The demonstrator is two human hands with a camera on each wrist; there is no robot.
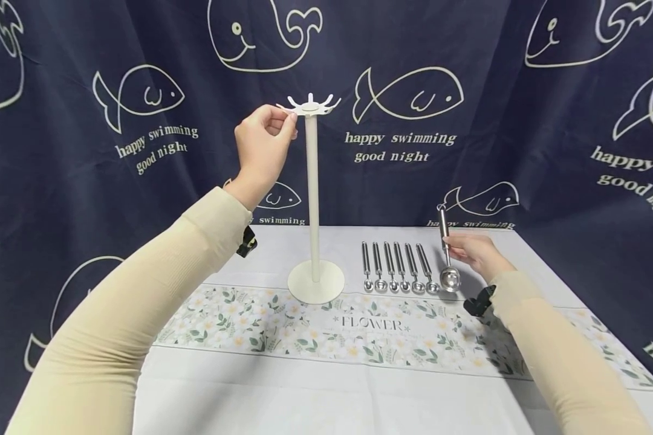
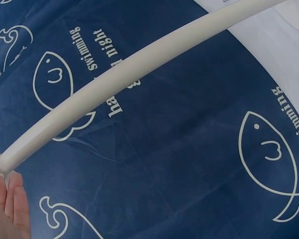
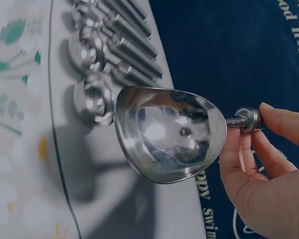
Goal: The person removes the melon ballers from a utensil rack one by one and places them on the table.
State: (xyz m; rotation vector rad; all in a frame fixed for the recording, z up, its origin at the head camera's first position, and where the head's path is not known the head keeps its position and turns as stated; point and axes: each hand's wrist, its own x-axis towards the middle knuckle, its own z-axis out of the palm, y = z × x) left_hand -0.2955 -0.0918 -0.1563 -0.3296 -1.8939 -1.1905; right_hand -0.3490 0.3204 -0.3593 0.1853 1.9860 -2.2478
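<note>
A white stand (image 1: 314,199) with a round base and a ring of upturned hooks on top stands upright on the table. My left hand (image 1: 266,142) pinches the left edge of its hook ring (image 1: 310,109); in the left wrist view the fingers (image 2: 19,204) show at the pole's end. My right hand (image 1: 476,252) grips a shiny metal ladle (image 1: 450,278) by its handle, thumb and fingertips near the neck. The ladle is upright, bowl down and ring end up. Several metal spoons (image 1: 401,266) lie in a row to the left of it.
A white cloth (image 1: 250,386) with a flower-print band (image 1: 283,329) covers the table. Behind it hangs a dark blue curtain (image 1: 326,54) with whales and fish. A shadow (image 3: 124,209) falls on the cloth below the ladle.
</note>
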